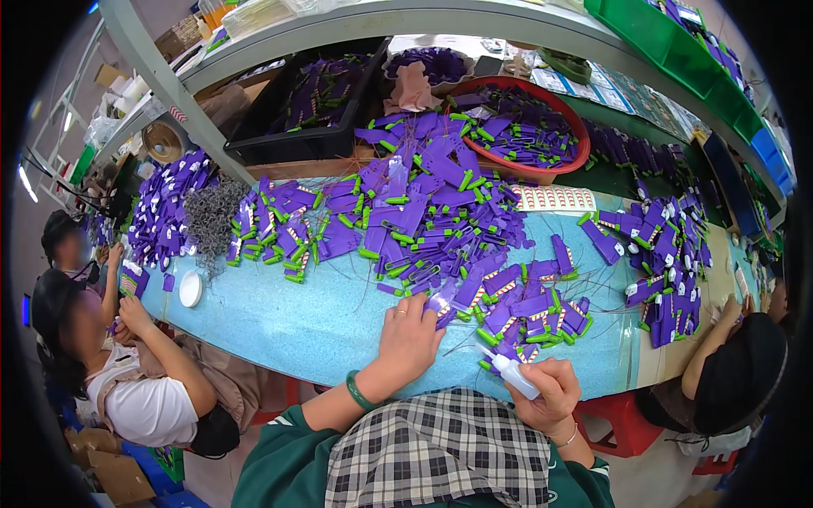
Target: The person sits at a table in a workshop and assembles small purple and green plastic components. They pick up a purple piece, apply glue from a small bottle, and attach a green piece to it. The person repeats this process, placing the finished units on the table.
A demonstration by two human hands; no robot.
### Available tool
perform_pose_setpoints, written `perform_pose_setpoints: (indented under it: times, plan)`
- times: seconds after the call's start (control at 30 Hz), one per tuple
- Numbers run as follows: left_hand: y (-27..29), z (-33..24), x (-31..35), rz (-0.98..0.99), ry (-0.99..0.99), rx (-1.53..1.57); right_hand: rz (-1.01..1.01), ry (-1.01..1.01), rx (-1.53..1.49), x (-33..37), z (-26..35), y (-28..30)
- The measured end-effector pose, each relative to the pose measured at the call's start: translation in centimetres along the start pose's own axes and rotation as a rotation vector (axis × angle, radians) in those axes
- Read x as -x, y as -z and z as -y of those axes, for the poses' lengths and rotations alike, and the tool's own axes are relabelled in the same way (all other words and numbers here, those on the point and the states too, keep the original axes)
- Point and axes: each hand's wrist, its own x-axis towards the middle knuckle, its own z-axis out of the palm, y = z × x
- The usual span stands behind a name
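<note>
My right hand [549, 394] is wrapped round a small white squeeze bottle [517, 377], its thin nozzle tilted up and left toward the purple pieces. My left hand [410, 337], with a ring and a green bangle on its arm, rests at the near edge of the heap. Its bent fingertips grip a purple plastic piece [442, 303], partly hidden by the fingers. Right of that piece lies a smaller group of purple pieces [533, 306] with green ends and red-and-white striped strips. Behind my left hand spreads the big heap of purple and green pieces [423, 203].
On the blue table [279, 326] stand a small white dish [191, 289] and a tangle of grey wire [213, 216]. Behind are a black crate [296, 144], a red basin [572, 127] and a striped sticker sheet [555, 199]. A shelf beam crosses above. People work at both sides.
</note>
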Motion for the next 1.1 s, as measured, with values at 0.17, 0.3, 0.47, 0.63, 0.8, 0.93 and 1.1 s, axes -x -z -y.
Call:
perform_pose_setpoints:
  times: [0.17,0.3,0.47,0.63,0.8,0.93,1.1]
  plan:
    - [-0.7,0.4,-0.2,-0.052,0.04,0.047,-0.005,-0.012,0.001,0.2,-0.4,0.2]
    - [-0.6,0.9,0.6,-0.039,0.095,0.213,0.008,-0.012,-0.006,0.0,-0.4,0.2]
    - [0.3,1.5,1.4,0.053,0.009,0.245,0.006,-0.003,-0.017,0.0,-0.5,-0.1]
    - [0.4,0.8,2.0,0.034,0.302,0.668,0.038,0.017,-0.034,-0.5,-0.4,-0.4]
    - [1.4,-1.1,0.7,0.323,0.378,1.607,0.014,0.007,0.033,-1.2,0.1,-0.9]
    - [0.1,-1.1,1.1,0.433,0.325,1.722,0.036,0.003,0.086,-1.7,0.2,-1.1]
    - [-0.6,-0.8,1.5,0.439,0.301,1.737,0.062,-0.042,0.089,-1.9,0.5,-1.3]
